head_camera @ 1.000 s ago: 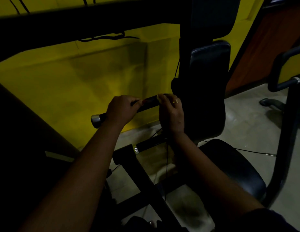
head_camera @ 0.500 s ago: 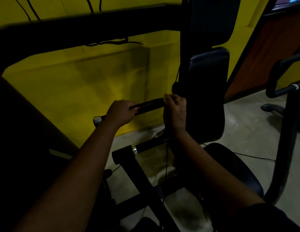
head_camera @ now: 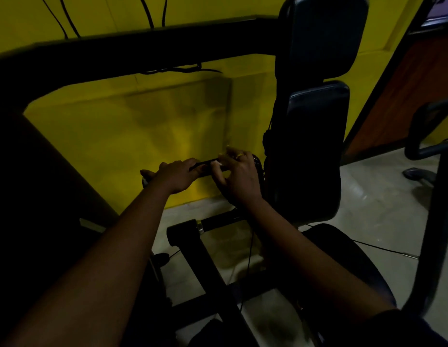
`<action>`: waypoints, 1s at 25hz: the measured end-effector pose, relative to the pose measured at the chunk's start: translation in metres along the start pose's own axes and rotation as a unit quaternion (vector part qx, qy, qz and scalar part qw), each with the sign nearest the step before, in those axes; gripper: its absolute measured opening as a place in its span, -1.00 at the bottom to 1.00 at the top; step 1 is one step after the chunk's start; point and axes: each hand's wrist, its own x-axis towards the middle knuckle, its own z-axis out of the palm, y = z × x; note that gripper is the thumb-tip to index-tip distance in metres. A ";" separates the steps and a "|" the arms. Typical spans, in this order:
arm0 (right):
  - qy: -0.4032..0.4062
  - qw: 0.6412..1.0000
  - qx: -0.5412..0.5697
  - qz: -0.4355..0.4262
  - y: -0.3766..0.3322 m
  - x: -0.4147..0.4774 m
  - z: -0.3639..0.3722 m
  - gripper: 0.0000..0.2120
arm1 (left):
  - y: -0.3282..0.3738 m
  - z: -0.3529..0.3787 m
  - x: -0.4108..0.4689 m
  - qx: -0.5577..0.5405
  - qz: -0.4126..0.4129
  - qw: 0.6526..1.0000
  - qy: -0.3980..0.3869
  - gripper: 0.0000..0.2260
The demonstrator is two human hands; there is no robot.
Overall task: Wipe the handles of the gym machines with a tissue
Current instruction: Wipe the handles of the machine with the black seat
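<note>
- In the middle of the scene, in front of the yellow wall point(head_camera: 132, 136), a black handle point(head_camera: 205, 167) runs roughly left to right, rising slightly toward the right; its chrome end cap point(head_camera: 144, 182) pokes out at the far left.
- The left hand point(head_camera: 176, 175) grasps the left part of the handle, back of the hand up, fingers wrapped over the top of the bar.
- The right hand point(head_camera: 239, 176) is just to the right, fingers curled over the handle and the thumb reaching under it, so the bar passes between them; a ring point(head_camera: 240, 155) shows on one finger.
- A short bare stretch of handle shows between the two hands.
- A pale scrap point(head_camera: 218, 163) sits on the bar at the right fingertips; it is too dim to tell whether it is tissue.
- Right of the hands stands the machine's dark back pad point(head_camera: 318, 146), with the round seat point(head_camera: 348, 256) nearer and lower.
- Below the hands, a second bar with a chrome collar point(head_camera: 199, 227) juts from the black frame point(head_camera: 207, 266) over the grey floor point(head_camera: 378, 201).
</note>
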 end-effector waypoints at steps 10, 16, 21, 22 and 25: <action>0.033 0.997 -0.054 0.053 0.032 -0.002 -0.007 -0.56 | -0.003 0.003 -0.001 -0.021 -0.044 0.999 -0.012 -0.54; -0.056 0.997 -0.024 -0.049 -0.012 -0.017 0.023 -0.63 | -0.014 -0.001 0.007 -0.127 -0.058 0.990 -0.028 -0.64; 0.064 0.994 -0.088 0.011 0.023 -0.007 0.005 -0.64 | -0.029 -0.001 0.005 -0.255 -0.034 0.966 -0.001 -0.82; 0.092 0.990 -0.072 0.083 0.019 -0.008 0.009 -0.64 | -0.030 0.002 0.007 -0.260 -0.032 0.965 0.003 -0.81; 0.059 0.995 -0.012 0.075 -0.017 -0.023 0.037 -0.64 | -0.036 0.006 0.009 -0.255 -0.039 0.966 0.033 -0.84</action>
